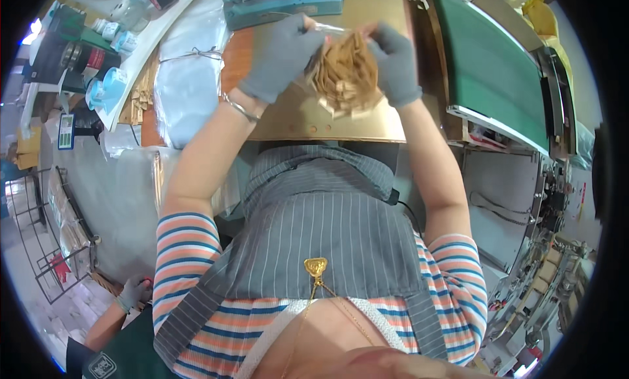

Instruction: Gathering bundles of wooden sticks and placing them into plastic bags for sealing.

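Above the gold-coloured work surface (282, 120), I hold up a clear plastic bag filled with a bundle of brown folded strips (346, 77). The strips' exact kind cannot be made out. My left hand (280, 59), in a grey glove with bare fingertips, pinches the bag's upper left edge. On the other side my right hand (397, 64), gloved the same way, is closed on the upper right edge. Clear film (329, 29) stretches between the fingers of both hands. Some fingertips are hidden behind the bundle.
Beyond my hands stands a teal machine with a long bar (285, 5), resembling a bag sealer. Tied clear plastic bags (189, 84) lie at left, beside a white shelf (147, 55) of jars. A green-topped surface (491, 64) is at right. Another person's gloved hand (134, 292) shows lower left.
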{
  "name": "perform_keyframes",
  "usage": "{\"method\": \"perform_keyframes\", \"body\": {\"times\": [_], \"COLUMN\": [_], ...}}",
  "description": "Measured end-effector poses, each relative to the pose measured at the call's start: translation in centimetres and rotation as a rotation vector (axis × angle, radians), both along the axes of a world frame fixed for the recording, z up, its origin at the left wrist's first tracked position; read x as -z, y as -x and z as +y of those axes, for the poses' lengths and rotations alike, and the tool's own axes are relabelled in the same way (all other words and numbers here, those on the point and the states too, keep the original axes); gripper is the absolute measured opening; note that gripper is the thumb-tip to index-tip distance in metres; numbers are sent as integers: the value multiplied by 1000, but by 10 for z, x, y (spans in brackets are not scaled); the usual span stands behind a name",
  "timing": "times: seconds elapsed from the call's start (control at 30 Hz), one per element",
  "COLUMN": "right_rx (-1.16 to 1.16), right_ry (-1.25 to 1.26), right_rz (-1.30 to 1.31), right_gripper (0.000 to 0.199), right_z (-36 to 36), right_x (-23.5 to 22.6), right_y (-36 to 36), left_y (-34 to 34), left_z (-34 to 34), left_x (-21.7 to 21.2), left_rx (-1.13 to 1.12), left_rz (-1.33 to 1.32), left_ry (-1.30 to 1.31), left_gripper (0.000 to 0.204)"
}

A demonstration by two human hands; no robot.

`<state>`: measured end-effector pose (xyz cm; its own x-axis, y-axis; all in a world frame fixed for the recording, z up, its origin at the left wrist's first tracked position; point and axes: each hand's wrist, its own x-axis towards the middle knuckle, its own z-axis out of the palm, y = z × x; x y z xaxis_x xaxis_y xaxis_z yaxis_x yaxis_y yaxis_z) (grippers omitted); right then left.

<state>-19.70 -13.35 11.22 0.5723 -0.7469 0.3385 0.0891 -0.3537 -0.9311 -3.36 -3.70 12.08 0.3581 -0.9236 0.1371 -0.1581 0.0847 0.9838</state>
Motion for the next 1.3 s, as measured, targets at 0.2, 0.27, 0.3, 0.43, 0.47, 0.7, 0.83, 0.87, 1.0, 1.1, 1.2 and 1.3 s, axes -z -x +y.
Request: {"method": "perform_keyframes", "body": {"times": [0.2, 0.27, 0.3, 0.43, 0.47, 0.7, 0.83, 0.87, 1.0, 1.1, 1.2, 1.3], "right_rx": [187, 229, 286, 380, 278, 146, 92, 60, -31, -128, -115, 10], "right_ry": [380, 369, 415, 547, 495, -98, 71, 178, 869, 896, 209, 391], "right_rz": [36, -3, 9, 292, 530, 253, 286, 158, 306, 431, 114, 280], "right_gripper": [13, 15, 15, 14, 16, 18, 14, 13, 33, 39, 35, 30], "right_z": [-16, -23, -29, -58, -66, -73, -82, -79, -31, -38, -47, -65], "right_x": [-35, -52, -58, -71, -76, -75, -91, -95, -98, -77, -68, -50], "right_y": [13, 15, 16, 2, -1, -2, 21, 26, 6, -3, -32, -61], "left_y": [-21, -51, -55, -74, -73, -65, -50, -40, -13, 1, -40, -43], "left_z": [-15, -9, -11, -30, -37, -23, -24, -15, 7, 8, -15, -18], "left_x": [-15, -20, -38, -80, -73, -84, -92, -103, -137, -131, -87, -31], "left_rx": [-70, -39, -31, 277, 234, 115, 232, 217, 214, 114, 69, 144], "left_rz": [-616, -1178, -1172, -433, -648, -467, -427, -388, -278, -335, -428, -228], "left_ry": [97, 192, 195, -373, -414, -135, -205, -182, -153, 64, 283, 43], "left_gripper": [19, 25, 25, 24, 26, 27, 27, 28, 26, 23, 29, 48]}}
